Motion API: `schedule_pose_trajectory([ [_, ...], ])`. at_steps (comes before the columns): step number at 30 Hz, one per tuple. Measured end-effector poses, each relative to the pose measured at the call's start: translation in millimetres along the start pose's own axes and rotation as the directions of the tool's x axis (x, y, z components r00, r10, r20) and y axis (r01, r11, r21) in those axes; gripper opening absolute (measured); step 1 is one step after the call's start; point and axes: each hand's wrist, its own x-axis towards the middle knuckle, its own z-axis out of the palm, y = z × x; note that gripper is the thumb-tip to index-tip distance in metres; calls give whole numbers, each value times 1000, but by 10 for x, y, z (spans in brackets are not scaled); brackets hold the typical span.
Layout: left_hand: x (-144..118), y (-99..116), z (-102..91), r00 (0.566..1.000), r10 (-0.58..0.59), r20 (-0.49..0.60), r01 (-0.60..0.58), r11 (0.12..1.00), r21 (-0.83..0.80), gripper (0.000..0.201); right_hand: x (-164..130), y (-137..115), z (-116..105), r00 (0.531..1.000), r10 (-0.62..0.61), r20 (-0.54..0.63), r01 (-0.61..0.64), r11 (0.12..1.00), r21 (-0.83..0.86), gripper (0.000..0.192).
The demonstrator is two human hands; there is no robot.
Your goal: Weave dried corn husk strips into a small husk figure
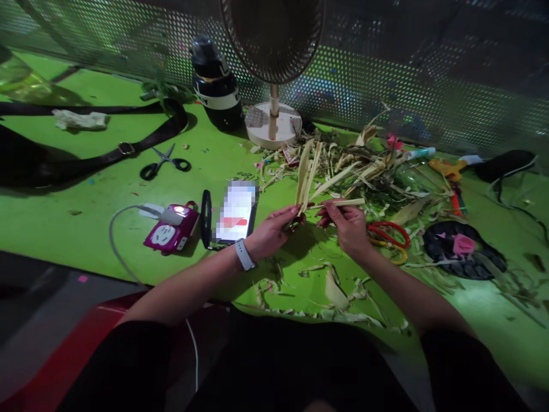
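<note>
My left hand (274, 230) pinches the base of a bunch of pale dried leaf strips (305, 171) that stand upright above the green table (103, 200). My right hand (348, 224) holds another flat strip (346, 202) lying sideways, its end touching the upright bunch. Both hands hover just above the table, close together, in front of a heap of dried leaf scraps (364, 166). A white band is on my left wrist.
A phone (237, 212) and a pink power strip (171, 229) lie left of my hands. Red-handled scissors (388, 233) lie to the right, black scissors (165, 161) at the left. A fan (274, 68), a dark bottle (217, 86), a glue gun (448, 167) and a black strap (107, 151) sit farther back.
</note>
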Motion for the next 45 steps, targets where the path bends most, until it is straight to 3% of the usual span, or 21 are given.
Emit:
schedule_pose_trajectory([
  [5, -30, -12, 8, 997, -34, 76, 35, 999, -13, 29, 10, 39, 15, 1000, 11, 18, -13, 997, 79, 19],
  [10, -49, -11, -3, 990, -9, 141, 6, 1000, 23, 19, 62, 53, 18, 985, 169, -41, -161, 975, 156, 28],
  [13, -60, -21, -6, 989, 2, 147, -7, 999, 36, 24, 93, 56, 16, 974, 212, -83, -196, 966, 170, 32],
  [17, -78, -32, 7, 980, 76, 184, -99, 988, 121, 37, 98, 49, 16, 977, 202, -74, -186, 966, 179, 34],
  [23, -84, -26, -1, 977, 91, 192, -140, 955, 262, 35, 98, 39, -8, 983, 178, -34, -169, 968, 184, 25],
  [30, -49, -39, 5, 995, 53, 86, -69, 979, 193, 35, 50, 61, 34, 953, 294, 69, -302, 925, 230, 26],
  [34, -28, -49, 17, 997, 71, -10, -69, 990, 125, 27, 2, 69, 108, 969, 246, 1, -241, 949, 205, 28],
  [37, -27, -60, 12, 998, 65, 22, -67, 993, 95, 33, -9, 77, 134, 976, 205, -76, -188, 964, 187, 27],
  [40, -35, -95, -1, 990, 114, 79, -124, 982, 143, 37, -32, 87, 142, 981, 181, -63, -170, 973, 156, 25],
  [45, -51, -148, -19, 985, 169, 30, -172, 966, 193, 27, -61, 102, 141, 984, 175, -36, -168, 976, 141, 24],
])
